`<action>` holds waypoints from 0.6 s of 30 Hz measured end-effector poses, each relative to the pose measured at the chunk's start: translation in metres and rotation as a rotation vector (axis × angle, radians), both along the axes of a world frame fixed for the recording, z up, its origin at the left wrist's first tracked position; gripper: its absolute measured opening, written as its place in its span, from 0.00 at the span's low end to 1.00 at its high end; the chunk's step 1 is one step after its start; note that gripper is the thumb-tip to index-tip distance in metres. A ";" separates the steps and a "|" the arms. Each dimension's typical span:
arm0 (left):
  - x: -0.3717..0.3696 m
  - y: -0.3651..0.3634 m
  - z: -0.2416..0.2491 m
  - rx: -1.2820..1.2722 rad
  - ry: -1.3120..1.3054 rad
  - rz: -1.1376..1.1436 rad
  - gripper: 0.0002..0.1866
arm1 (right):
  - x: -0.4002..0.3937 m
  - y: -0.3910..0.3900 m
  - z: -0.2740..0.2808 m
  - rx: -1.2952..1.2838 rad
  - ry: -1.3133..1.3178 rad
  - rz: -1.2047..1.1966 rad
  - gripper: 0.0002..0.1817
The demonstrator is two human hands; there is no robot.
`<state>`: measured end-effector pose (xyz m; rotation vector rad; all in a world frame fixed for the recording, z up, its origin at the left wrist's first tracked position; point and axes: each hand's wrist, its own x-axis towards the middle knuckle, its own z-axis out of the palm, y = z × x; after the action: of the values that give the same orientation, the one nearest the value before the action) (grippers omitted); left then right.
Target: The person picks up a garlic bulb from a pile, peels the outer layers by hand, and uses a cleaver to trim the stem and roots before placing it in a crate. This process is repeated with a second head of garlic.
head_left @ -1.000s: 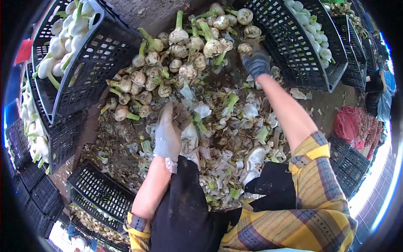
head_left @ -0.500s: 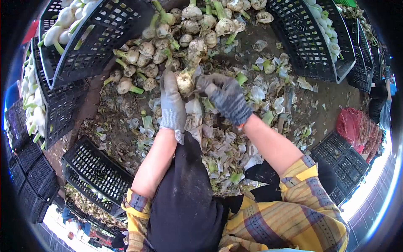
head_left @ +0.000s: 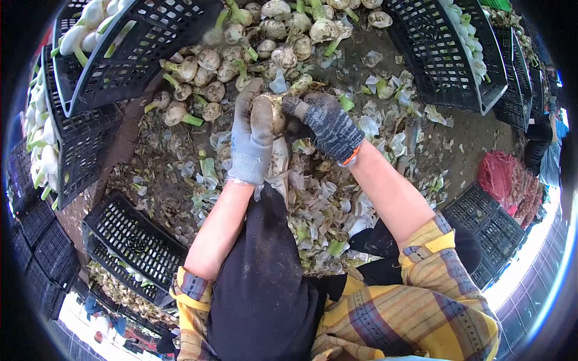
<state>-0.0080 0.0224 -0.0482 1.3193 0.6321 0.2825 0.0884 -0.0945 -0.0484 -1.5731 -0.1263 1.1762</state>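
My left hand (head_left: 253, 129), in a light grey work glove, is closed around a soil-stained onion (head_left: 278, 115) with its stem tilted up to the right. Against the right side of this bulb, my right hand (head_left: 325, 123) in a dark striped glove has its fingers curled in and pressed on it. What exactly the right fingertips pinch is partly hidden. Just beyond both hands lies a heap of unpeeled onions (head_left: 232, 69) with short green stems.
Black crates stand around me; the upper left crate (head_left: 141, 51) and upper right crate (head_left: 436, 54) hold clean white bulbs. Loose skins and green scraps (head_left: 319, 210) cover the ground below my hands. Another crate (head_left: 135, 240) is at the lower left, and a red mesh sack (head_left: 497, 177) lies at right.
The onion has turned in my hands, its stem now leaning right. My left fingers have shifted over the bulb, and my right hand has closed in on its side.
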 end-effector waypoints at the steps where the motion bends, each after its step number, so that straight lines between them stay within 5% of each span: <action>1: 0.001 0.000 0.002 -0.036 0.014 0.006 0.27 | 0.001 -0.001 -0.002 -0.049 -0.055 0.046 0.13; 6: 0.001 -0.004 -0.002 -0.057 -0.036 0.067 0.28 | 0.003 -0.005 -0.007 0.076 -0.459 0.185 0.13; 10: 0.004 -0.003 0.004 -0.122 -0.018 0.064 0.25 | 0.006 -0.002 0.010 -0.019 -0.216 0.168 0.13; 13: 0.006 -0.006 0.006 -0.237 -0.021 0.116 0.24 | 0.005 -0.005 -0.001 0.005 -0.394 0.240 0.12; 18: 0.004 0.001 -0.022 0.001 0.066 0.130 0.23 | 0.003 -0.005 0.006 -0.089 -0.538 0.244 0.12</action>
<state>-0.0042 0.0233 -0.0698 1.2949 0.7751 0.3461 0.0916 -0.0991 -0.0427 -1.9649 -0.6396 0.9197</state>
